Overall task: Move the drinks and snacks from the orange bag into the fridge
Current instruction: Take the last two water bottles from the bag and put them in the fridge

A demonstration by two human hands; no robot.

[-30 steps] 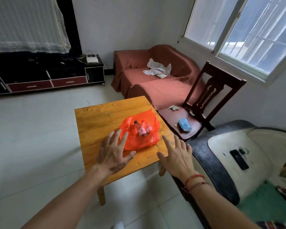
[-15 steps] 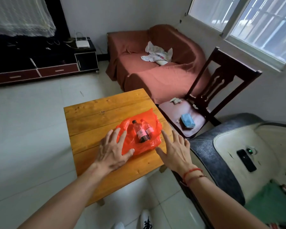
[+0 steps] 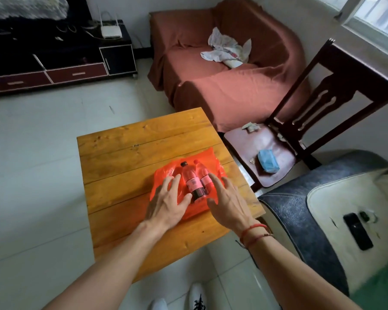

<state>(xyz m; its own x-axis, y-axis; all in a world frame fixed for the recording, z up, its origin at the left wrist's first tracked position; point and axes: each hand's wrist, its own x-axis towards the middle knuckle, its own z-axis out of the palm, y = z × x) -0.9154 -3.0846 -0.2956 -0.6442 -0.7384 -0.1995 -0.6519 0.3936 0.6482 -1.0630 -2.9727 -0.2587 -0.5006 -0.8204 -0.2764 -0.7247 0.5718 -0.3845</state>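
An orange plastic bag (image 3: 207, 161) lies flat on the small wooden table (image 3: 130, 157). Two bottles lie side by side on it, caps pointing away from me: a dark bottle (image 3: 192, 183) with a black cap and a pink bottle (image 3: 203, 177) with a red cap. My left hand (image 3: 168, 203) is spread with straight fingers over the bag's left part, thumb beside the dark bottle's base. My right hand (image 3: 226, 199) is spread over the bag's right part, forefinger close to the pink bottle. Neither hand holds anything. No fridge is in view.
A dark wooden chair (image 3: 300, 135) with a blue packet (image 3: 268, 161) on its seat stands right of the table. A red-covered sofa (image 3: 229, 70) is behind it, a dark TV cabinet (image 3: 61, 61) far left, and a cushioned seat (image 3: 336, 218) with a black remote (image 3: 357, 230) at right.
Both hands have moved forward from the near edge of the bag onto it, closing in on the two bottles. My view has tilted down and come closer to the table.
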